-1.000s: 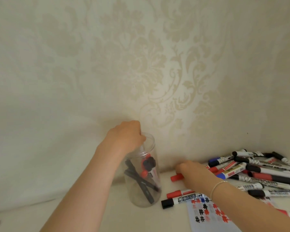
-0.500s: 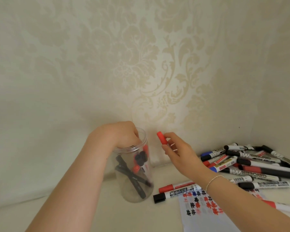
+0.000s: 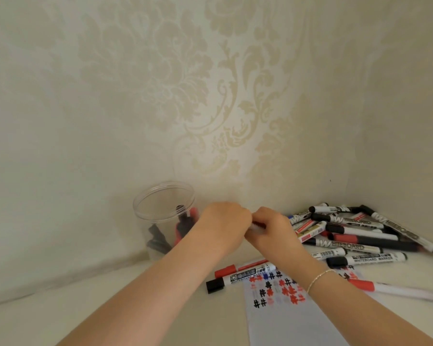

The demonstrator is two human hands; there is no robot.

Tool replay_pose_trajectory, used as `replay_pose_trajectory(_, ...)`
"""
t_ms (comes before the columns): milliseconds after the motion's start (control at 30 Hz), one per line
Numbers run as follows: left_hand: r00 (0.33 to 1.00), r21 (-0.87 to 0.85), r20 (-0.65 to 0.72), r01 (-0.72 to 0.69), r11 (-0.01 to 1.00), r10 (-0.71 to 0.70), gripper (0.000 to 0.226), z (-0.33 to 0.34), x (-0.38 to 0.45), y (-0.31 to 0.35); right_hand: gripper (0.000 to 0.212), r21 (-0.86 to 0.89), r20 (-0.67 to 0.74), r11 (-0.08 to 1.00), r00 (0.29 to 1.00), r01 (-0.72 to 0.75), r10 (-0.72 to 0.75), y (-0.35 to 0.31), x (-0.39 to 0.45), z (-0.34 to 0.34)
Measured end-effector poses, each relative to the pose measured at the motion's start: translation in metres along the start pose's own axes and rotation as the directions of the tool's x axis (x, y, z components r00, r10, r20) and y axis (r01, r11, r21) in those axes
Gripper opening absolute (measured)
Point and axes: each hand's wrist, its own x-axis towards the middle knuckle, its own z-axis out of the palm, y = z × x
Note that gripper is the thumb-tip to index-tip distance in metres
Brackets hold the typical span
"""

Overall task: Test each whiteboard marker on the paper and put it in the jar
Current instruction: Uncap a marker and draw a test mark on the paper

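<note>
My left hand (image 3: pixel 224 222) and my right hand (image 3: pixel 273 228) meet just right of the clear plastic jar (image 3: pixel 164 203), both closed on one red whiteboard marker (image 3: pixel 256 225), of which only a short white and red stretch shows between the fingers. The jar stands open against the wall and holds several black and red markers. A sheet of paper (image 3: pixel 283 313) with red, black and blue hash marks lies in front of my right arm. A red marker (image 3: pixel 243 268) and a black-capped marker (image 3: pixel 238 279) lie at its top edge.
A pile of markers (image 3: pixel 360 233) fills the right corner against the wall. Another red-capped marker (image 3: pixel 398 290) lies at the right of the paper. Patterned wallpaper closes off the back and right side of the pale table (image 3: pixel 110 308).
My left hand has left the jar's rim and moved right to meet my right hand. The right hand has come down with the red marker, and both now grip it.
</note>
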Motion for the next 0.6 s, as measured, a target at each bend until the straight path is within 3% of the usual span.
replay_pose_trajectory(33,1.000,-0.024,-0.009,0.004,1.000,-0.004,0.020,0.003,0.000,0.000,0.010,-0.183,-0.063,0.982,0.996,0.053,-0.066,0.006,-0.001,0.000)
replay_pose_trajectory(100,0.997,-0.075,-0.061,0.034,0.997,-0.039,0.020,0.010,-0.002,-0.002,0.045,-0.486,-0.172,0.874,0.982,-0.020,-0.074,0.011,-0.003,-0.007)
replay_pose_trajectory(133,0.994,-0.121,-0.087,0.056,0.991,-0.067,0.021,0.012,-0.003,-0.003,0.054,-0.455,-0.230,0.881,0.973,-0.130,0.025,0.011,-0.001,-0.012)
replay_pose_trajectory(167,0.992,-0.204,-0.082,0.081,0.976,-0.099,0.020,0.014,-0.004,-0.003,0.054,-0.341,-0.244,0.904,0.953,-0.256,0.177,0.008,0.001,-0.017)
replay_pose_trajectory(200,0.992,-0.320,-0.044,0.099,0.942,-0.119,0.021,0.015,-0.004,-0.003,0.047,-0.043,-0.157,0.910,0.902,-0.413,0.402,0.001,0.004,-0.023)
replay_pose_trajectory(233,0.993,-0.442,0.023,0.111,0.890,-0.113,0.021,0.016,-0.005,-0.002,0.036,0.277,0.093,0.801,0.845,-0.530,0.527,-0.004,0.006,-0.030)
replay_pose_trajectory(267,0.994,-0.555,0.080,0.110,0.824,-0.078,0.022,0.016,-0.005,0.000,0.023,0.542,0.361,0.565,0.779,-0.622,0.512,-0.006,0.006,-0.034)
replay_pose_trajectory(300,0.993,-0.640,0.118,0.099,0.762,-0.030,0.022,0.015,-0.006,0.003,0.015,0.641,0.509,0.385,0.744,-0.664,0.433,-0.008,0.004,-0.038)
replay_pose_trajectory(333,0.991,-0.702,0.135,0.082,0.707,0.020,0.023,0.014,-0.007,0.006,0.018,0.658,0.575,0.338,0.739,-0.673,0.352,-0.008,0.003,-0.038)
replay_pose_trajectory(400,0.987,-0.778,0.135,0.050,0.627,0.089,0.027,0.013,-0.008,0.010,0.027,0.657,0.550,0.408,0.773,-0.634,0.317,-0.009,-0.001,-0.037)
replay_pose_trajectory(467,0.987,-0.831,0.135,0.066,0.552,0.087,0.027,0.013,-0.008,0.013,0.032,0.671,0.418,0.474,0.819,-0.570,0.393,-0.009,-0.001,-0.035)
replay_pose_trajectory(533,0.992,-0.905,0.109,0.071,0.420,0.066,0.027,0.016,-0.010,0.015,0.034,0.696,0.323,0.514,0.858,-0.501,0.399,-0.010,0.000,-0.035)
replay_pose_trajectory(600,0.998,-0.953,0.041,0.025,0.301,0.049,0.021,0.020,-0.011,0.015,0.035,0.718,0.319,0.511,0.876,-0.473,0.362,-0.009,0.002,-0.037)
